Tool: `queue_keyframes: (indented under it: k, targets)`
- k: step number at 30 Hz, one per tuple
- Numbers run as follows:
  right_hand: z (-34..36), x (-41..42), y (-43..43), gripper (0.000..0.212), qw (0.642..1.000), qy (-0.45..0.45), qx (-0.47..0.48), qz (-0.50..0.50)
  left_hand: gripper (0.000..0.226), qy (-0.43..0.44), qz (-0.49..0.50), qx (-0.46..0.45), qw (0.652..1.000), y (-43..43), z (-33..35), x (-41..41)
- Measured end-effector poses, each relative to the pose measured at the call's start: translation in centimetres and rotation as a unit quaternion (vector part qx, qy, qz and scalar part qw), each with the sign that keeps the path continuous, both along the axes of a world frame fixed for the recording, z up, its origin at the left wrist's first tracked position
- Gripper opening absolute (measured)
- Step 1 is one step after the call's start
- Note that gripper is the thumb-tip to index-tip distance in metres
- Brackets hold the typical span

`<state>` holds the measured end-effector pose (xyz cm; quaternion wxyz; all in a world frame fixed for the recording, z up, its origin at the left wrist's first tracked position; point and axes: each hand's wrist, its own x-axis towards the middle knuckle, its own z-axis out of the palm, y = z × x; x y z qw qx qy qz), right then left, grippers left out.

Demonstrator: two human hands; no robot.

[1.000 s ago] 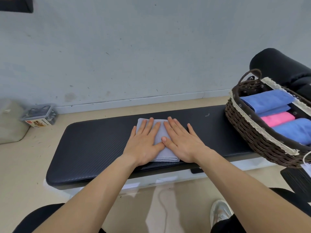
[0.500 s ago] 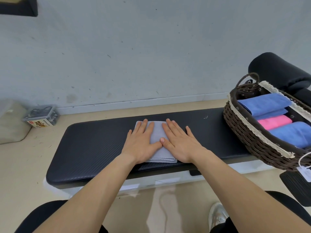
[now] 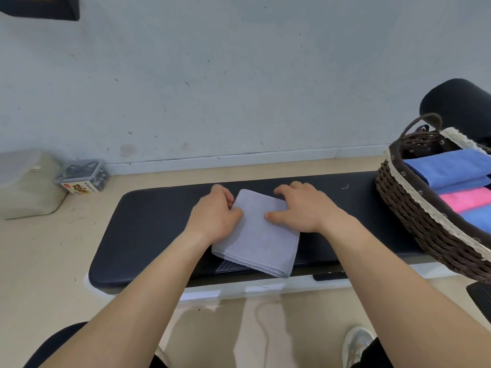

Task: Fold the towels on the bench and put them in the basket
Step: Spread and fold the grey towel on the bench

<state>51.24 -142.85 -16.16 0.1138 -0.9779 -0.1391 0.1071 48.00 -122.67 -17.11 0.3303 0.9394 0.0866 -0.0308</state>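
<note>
1. Both hands have come off the flat press they held half a second ago. The left hand (image 3: 215,213) and the right hand (image 3: 305,208) now sit at opposite sides of the grey towel (image 3: 260,235), fingers curled over its edges and thumbs on top, so each hand is grasping the cloth.
2. Between the two grips the towel has turned askew. It lies folded on the bench (image 3: 148,224), its near corner reaching the bench's front edge.
3. Judged from this, folding looks finished and the pick-up is starting — what remains is the carry to the basket (image 3: 398,187), which stands on the bench to the right of the right hand's grip, well apart from it.
4. Count on the bench: one towel, the grey one in the hands. No other loose towel shows.
5. Count in the basket: three folded towels show — a blue towel (image 3: 451,168) at the far end, a pink towel (image 3: 467,199) in the middle and a second blue towel (image 3: 478,217) nearest. Whether the darker blue layer under the far one is another towel cannot be told.
6. One basket, one bench, two hands.
</note>
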Motion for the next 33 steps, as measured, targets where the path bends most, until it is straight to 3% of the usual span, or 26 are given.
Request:
queue_keyframes:
  k: [3,6,9,12,14,19,22,24,27,29,33]
  targets:
    - [0.0,0.5,0.5,0.092,0.999,0.045,0.02,0.004,0.041,0.035,-0.011,-0.089,0.995,0.9,0.7,0.7]
    - [0.0,1.0,0.4,0.103,0.995,0.075,0.069,-0.002,0.06,0.123,-0.032,-0.081,0.989,1.5,0.8,1.2]
    - [0.0,1.4,-0.3,0.11,0.99,0.099,0.102,0.005,0.025,0.138,-0.075,-0.114,0.981,1.2,1.0,1.3]
    - [0.0,1.8,-0.7,0.112,0.973,0.145,0.18,0.002,0.018,0.127,-0.094,-0.191,0.969,1.1,1.7,1.1]
    - [0.3,1.9,-0.8,0.102,0.957,0.169,0.236,-0.005,0.02,0.126,-0.128,-0.213,0.96,1.2,2.2,1.3]
    - [1.5,1.1,-0.5,0.034,0.92,0.231,0.315,0.037,0.025,0.134,-0.236,-0.174,0.947,1.9,3.8,1.7]
    - [1.4,1.1,-0.6,0.031,0.913,0.249,0.322,0.021,0.016,0.031,-0.138,-0.117,0.983,1.9,3.0,2.6]
    - [0.9,1.3,-0.8,0.029,0.923,0.237,0.304,-0.025,0.028,-0.034,-0.024,-0.042,0.998,1.9,2.0,3.1]
    - [0.1,1.6,-1.3,0.031,0.928,0.236,0.278,-0.082,0.056,0.047,0.02,0.062,0.997,2.4,1.0,3.0]
    - [-0.1,1.6,-1.5,0.034,0.921,0.244,0.286,-0.106,0.063,0.113,0.011,0.028,0.993,2.7,0.8,2.8]
    - [-0.3,1.6,-1.4,0.027,0.903,0.236,0.33,-0.143,0.033,0.141,-0.012,-0.081,0.987,3.2,1.4,2.2]
